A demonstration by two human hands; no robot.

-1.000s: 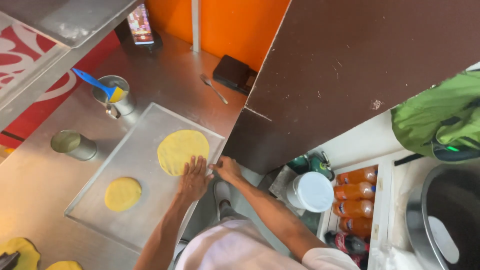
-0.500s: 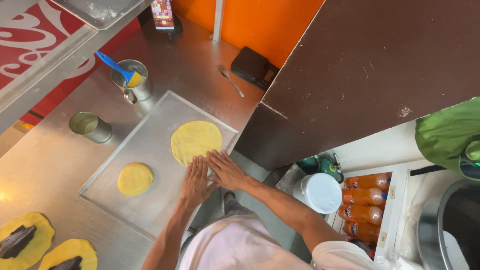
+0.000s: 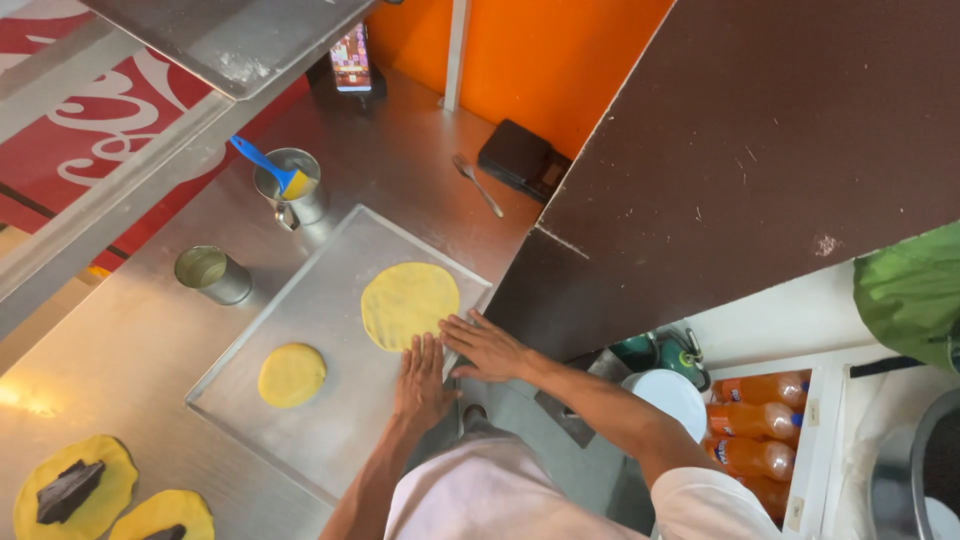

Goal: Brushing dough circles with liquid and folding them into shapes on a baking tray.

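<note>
A flat metal tray (image 3: 330,295) lies on the steel counter. On it rests a large yellow dough round (image 3: 408,303) and a smaller, thicker one (image 3: 291,374). My left hand (image 3: 421,382) lies flat on the tray, fingertips at the near edge of the large round. My right hand (image 3: 487,346) rests palm down at the tray's right edge, fingers touching the round's lower right rim. Both hands are spread and hold nothing.
A metal cup with a blue-handled brush (image 3: 290,187) and a squat tin (image 3: 212,273) stand left of the tray. Two dough rounds topped with dark pieces (image 3: 75,489) lie at lower left. A fork (image 3: 478,183), dark wallet (image 3: 521,159) and phone (image 3: 351,59) sit farther back. Orange bottles (image 3: 760,425) stand below right.
The view shifted, so the tray sits a little lower right in frame. My hands have drawn slightly back from the large round, staying flat at its near edge.
</note>
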